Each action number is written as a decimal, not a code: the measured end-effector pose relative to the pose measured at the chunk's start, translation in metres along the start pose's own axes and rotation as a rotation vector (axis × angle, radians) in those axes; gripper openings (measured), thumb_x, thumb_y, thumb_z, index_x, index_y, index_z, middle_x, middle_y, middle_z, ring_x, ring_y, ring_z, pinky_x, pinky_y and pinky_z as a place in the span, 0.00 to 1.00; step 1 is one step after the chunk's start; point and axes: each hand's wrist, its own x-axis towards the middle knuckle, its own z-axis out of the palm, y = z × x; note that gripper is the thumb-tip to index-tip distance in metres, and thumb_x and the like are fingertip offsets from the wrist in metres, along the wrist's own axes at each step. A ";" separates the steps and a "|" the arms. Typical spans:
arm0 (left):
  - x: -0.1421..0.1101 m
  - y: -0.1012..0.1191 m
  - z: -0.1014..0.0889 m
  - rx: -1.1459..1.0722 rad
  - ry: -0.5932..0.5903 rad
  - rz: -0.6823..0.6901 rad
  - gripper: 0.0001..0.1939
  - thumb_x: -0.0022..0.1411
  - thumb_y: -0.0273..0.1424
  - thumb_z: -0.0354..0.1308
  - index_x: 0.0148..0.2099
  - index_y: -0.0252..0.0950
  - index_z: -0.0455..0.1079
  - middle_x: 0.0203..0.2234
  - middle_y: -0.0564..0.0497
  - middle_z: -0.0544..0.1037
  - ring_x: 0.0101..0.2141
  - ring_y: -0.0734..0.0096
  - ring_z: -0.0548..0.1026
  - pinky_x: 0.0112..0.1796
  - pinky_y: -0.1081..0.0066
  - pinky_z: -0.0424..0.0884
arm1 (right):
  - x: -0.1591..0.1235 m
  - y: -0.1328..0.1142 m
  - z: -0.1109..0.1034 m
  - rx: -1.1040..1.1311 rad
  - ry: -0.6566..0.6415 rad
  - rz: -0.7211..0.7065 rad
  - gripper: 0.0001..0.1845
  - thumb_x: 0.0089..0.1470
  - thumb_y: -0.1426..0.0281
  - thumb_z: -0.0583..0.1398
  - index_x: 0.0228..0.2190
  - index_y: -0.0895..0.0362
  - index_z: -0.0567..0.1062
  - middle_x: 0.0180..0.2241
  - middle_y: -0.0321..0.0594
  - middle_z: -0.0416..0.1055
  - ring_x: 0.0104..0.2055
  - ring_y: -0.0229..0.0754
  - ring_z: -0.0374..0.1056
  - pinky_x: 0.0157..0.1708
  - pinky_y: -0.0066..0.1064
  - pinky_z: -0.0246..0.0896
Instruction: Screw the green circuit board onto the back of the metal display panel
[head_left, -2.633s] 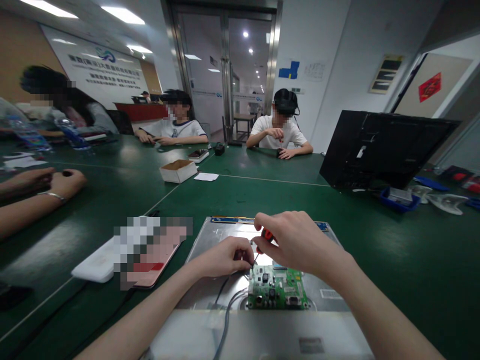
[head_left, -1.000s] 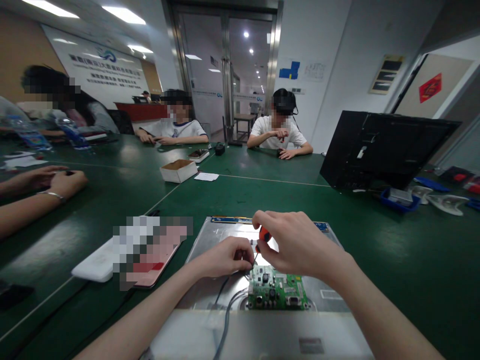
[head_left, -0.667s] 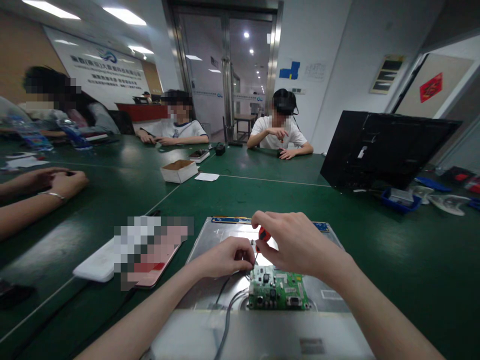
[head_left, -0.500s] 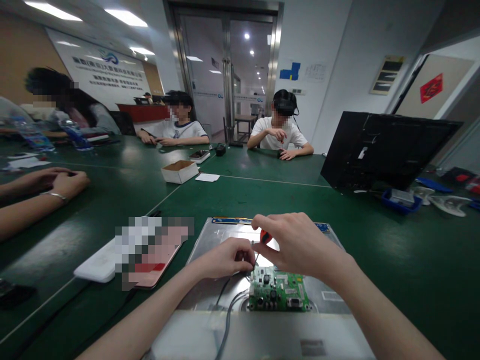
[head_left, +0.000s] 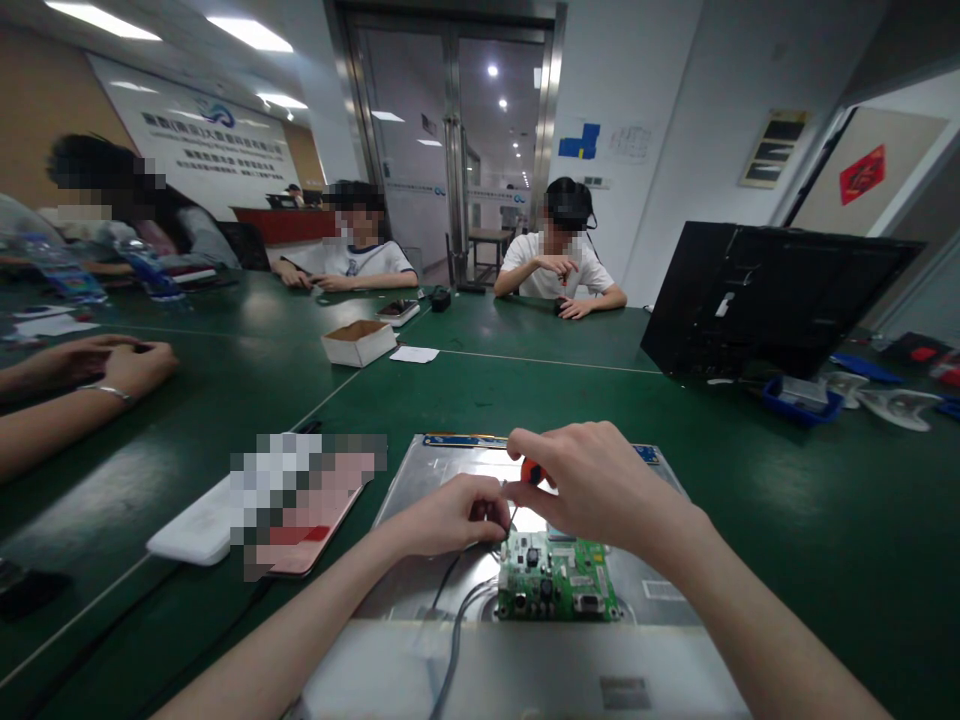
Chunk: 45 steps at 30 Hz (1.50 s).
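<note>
My right hand is closed on the red and black handle of a screwdriver. The thin shaft slants down to the upper left corner of a green circuit board. Beside the shaft's lower end, my left hand has its fingers curled together at the board's corner; a dark cable runs out below them, and whatever sits in the fingertips is hidden. The board lies on the silver back of a flat display panel. Grey cables lead from the board's left side toward me.
Left of the panel lie a white device and a pink phone. A small white box stands farther back. At the right are a black monitor and a blue tray. Another person's hands rest at the left.
My right hand has turned slightly around the screwdriver handle, with its fingers shifted a little. My left hand, the board and the panel hold their places.
</note>
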 end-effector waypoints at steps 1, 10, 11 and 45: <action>0.000 0.000 0.000 0.000 0.000 -0.003 0.02 0.52 0.26 0.60 0.32 0.35 0.71 0.24 0.56 0.72 0.27 0.72 0.69 0.30 0.74 0.64 | 0.000 0.000 0.000 -0.008 -0.001 0.007 0.07 0.57 0.64 0.58 0.33 0.54 0.69 0.26 0.33 0.75 0.24 0.36 0.63 0.22 0.29 0.38; 0.002 -0.012 0.000 -0.003 -0.024 -0.004 0.05 0.52 0.27 0.60 0.34 0.34 0.72 0.27 0.54 0.73 0.28 0.70 0.70 0.30 0.72 0.65 | -0.002 -0.002 0.000 0.064 0.001 -0.016 0.09 0.51 0.70 0.58 0.37 0.55 0.67 0.32 0.35 0.76 0.28 0.38 0.67 0.23 0.29 0.40; 0.002 -0.012 0.000 -0.008 -0.025 -0.009 0.05 0.52 0.27 0.60 0.35 0.34 0.72 0.27 0.54 0.73 0.28 0.70 0.70 0.30 0.73 0.65 | -0.002 -0.002 0.000 0.060 0.000 -0.014 0.08 0.52 0.70 0.58 0.37 0.55 0.68 0.31 0.35 0.76 0.28 0.38 0.67 0.23 0.29 0.40; -0.001 0.004 0.000 -0.001 -0.026 -0.063 0.04 0.53 0.23 0.58 0.32 0.35 0.72 0.26 0.54 0.74 0.29 0.70 0.71 0.32 0.72 0.65 | 0.005 0.006 0.009 -0.030 0.029 0.034 0.10 0.59 0.60 0.58 0.33 0.54 0.68 0.26 0.35 0.75 0.25 0.37 0.66 0.24 0.29 0.38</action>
